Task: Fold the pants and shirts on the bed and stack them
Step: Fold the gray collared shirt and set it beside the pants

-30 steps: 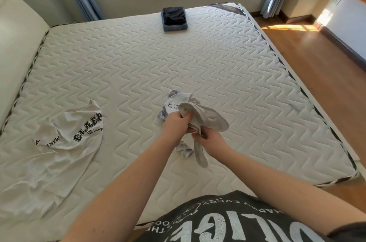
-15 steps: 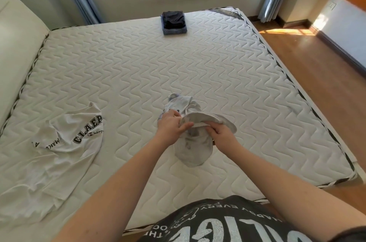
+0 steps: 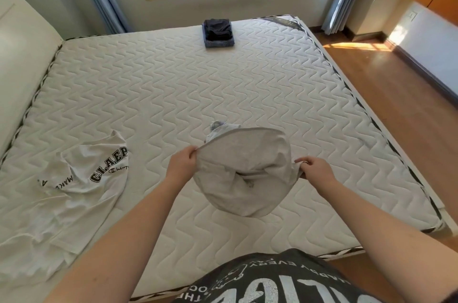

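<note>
A grey garment (image 3: 244, 174) is held up over the near middle of the bed (image 3: 247, 84), stretched between both hands. Left hand (image 3: 182, 166) is pinched on its edge at 9 o'clock – thumb over, fingers under the cloth. Right hand (image 3: 316, 169) is pinched on the edge at 3 o'clock. The body of the garment sags toward 6 o'clock. A white printed shirt (image 3: 74, 191) is seen crumpled at 9 o'clock – a folded dark stack (image 3: 218, 33) at 12.
</note>
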Motion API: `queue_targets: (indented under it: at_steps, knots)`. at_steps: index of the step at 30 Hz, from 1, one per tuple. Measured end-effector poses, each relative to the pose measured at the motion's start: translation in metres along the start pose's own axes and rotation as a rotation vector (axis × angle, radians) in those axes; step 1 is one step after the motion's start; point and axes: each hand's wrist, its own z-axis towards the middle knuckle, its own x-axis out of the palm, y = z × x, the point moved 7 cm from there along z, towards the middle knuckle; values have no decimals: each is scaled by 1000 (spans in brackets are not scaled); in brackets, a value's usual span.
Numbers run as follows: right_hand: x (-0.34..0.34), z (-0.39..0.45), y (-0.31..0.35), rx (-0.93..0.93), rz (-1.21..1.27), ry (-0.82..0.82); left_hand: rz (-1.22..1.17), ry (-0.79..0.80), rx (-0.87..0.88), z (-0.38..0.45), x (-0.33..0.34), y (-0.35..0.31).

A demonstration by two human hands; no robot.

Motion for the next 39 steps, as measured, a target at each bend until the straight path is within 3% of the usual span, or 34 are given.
queue_targets:
  at_steps: [4, 7, 9, 13, 22, 27, 32, 39]
  knots:
    - [-8, 10, -3, 73, 159, 62, -420, -8, -226, 2, -1, 25]
    - [-15, 18, 4, 157, 363, -9, -590, -5, -343, 16, -7, 25]
    - [-22, 28, 13, 180, 456, -89, -598, 0, -373, 32, -18, 17]
    - [-45, 63, 63, 116, 490, -184, -513, -135, -272, 78, -69, -7]
    - [-129, 117, 252, -102, 575, -308, -554, -403, -216, 176, -219, -78]
    - [-180, 134, 348, -245, 738, -283, -747, -438, -216, 204, -300, -113]
    - [-212, 159, 435, -302, 729, -292, -670, -421, -156, 244, -356, -166]
    - [-231, 219, 483, -267, 741, -210, -771, -408, -210, 311, -379, -213]
